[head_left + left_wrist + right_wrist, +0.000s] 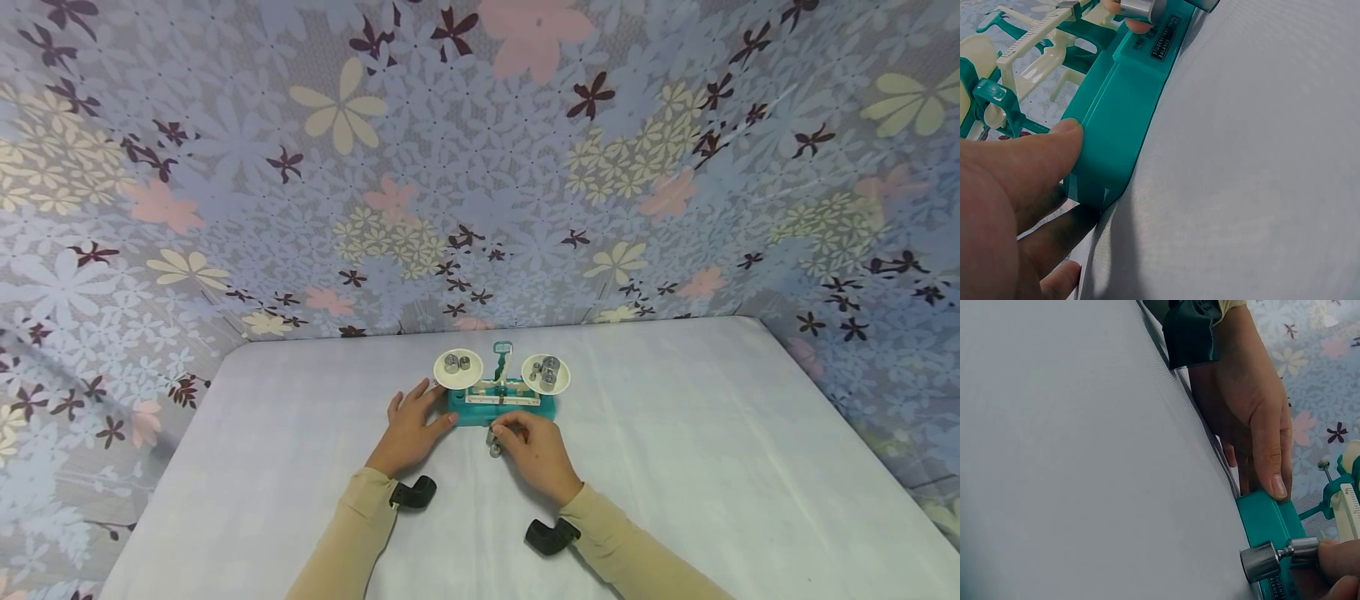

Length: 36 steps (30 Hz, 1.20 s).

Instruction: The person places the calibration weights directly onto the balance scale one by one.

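A green balance scale [501,412] stands on the table, with its pointer frame upright between two cream pans. My left hand [408,432] grips the left end of its base, the thumb on top and the fingers round the end. In front of the base, my right hand [537,452] pinches a shiny metal weight [1304,551] between thumb and fingertips. A second knobbed weight [1260,561] is close beside it. Two weights lie in the left pan [442,379]. Several more sit in the right pan [562,384].
A white cloth covers the table [712,467]. Flower-patterned fabric [480,167] rises behind it and at both sides. Black wrist cameras [550,537] stick out from both sleeves.
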Motion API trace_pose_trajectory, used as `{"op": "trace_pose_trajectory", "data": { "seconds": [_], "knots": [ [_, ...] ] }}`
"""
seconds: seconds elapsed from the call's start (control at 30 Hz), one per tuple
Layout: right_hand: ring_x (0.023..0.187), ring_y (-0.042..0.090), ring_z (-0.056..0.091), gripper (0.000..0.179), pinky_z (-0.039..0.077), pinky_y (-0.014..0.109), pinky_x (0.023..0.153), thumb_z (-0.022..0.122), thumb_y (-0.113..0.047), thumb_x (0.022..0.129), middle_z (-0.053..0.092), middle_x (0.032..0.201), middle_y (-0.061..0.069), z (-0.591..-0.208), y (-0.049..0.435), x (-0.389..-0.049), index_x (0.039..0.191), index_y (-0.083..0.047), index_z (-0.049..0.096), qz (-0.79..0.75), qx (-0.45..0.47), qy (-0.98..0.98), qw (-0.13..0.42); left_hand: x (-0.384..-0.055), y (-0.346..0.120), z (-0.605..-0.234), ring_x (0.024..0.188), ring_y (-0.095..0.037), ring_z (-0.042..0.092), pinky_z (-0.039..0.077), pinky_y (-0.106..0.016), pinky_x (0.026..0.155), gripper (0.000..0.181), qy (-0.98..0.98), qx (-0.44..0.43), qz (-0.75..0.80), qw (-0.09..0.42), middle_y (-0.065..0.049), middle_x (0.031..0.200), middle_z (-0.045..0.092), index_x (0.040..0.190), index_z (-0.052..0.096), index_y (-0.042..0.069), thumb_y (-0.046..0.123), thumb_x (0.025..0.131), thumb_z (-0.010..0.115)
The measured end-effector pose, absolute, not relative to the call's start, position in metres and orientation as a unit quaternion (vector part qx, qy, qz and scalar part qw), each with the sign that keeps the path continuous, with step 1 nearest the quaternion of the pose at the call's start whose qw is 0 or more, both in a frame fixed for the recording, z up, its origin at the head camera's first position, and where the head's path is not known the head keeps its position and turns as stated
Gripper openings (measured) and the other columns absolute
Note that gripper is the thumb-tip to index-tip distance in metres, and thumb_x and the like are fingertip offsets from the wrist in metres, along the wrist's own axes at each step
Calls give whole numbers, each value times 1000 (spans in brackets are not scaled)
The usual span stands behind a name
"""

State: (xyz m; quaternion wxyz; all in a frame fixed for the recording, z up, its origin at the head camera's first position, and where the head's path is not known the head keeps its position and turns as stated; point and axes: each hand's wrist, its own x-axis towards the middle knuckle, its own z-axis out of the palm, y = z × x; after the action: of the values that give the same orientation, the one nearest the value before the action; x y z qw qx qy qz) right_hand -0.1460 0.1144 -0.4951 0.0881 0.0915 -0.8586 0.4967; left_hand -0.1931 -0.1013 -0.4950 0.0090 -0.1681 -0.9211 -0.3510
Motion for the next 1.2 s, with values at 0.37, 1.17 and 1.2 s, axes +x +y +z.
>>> {"op": "trace_pose_trajectory", "data": {
  "seconds": [0.37, 1.17, 1.2],
  "knots": [
    [47, 7, 37, 7, 31, 21, 43, 64, -23, 88, 45, 56, -7, -491, 113, -143, 91, -19, 69, 526, 109, -836, 111, -193, -101, -495, 138, -28, 22, 0, -54, 110, 59, -921, -168, -351, 9, -8, 141, 44, 138, 45, 10, 42, 90, 57],
    [44, 6, 34, 5, 30, 21, 39, 65, -27, 87, 39, 50, -5, -477, 110, -138, 90, -24, 69, 553, 126, -813, 136, -194, -101, -495, 138, -28, 22, 0, -56, 109, 58, -922, -166, -351, 9, -7, 140, 44, 137, 45, 10, 40, 90, 58],
    [44, 6, 34, 6, 30, 21, 39, 65, -27, 87, 39, 50, -5, -476, 110, -138, 90, -24, 68, 554, 128, -811, 136, -194, -101, -495, 138, -28, 22, 0, -56, 109, 58, -922, -166, -351, 9, -7, 140, 44, 137, 45, 10, 40, 89, 58]
  ]
}}
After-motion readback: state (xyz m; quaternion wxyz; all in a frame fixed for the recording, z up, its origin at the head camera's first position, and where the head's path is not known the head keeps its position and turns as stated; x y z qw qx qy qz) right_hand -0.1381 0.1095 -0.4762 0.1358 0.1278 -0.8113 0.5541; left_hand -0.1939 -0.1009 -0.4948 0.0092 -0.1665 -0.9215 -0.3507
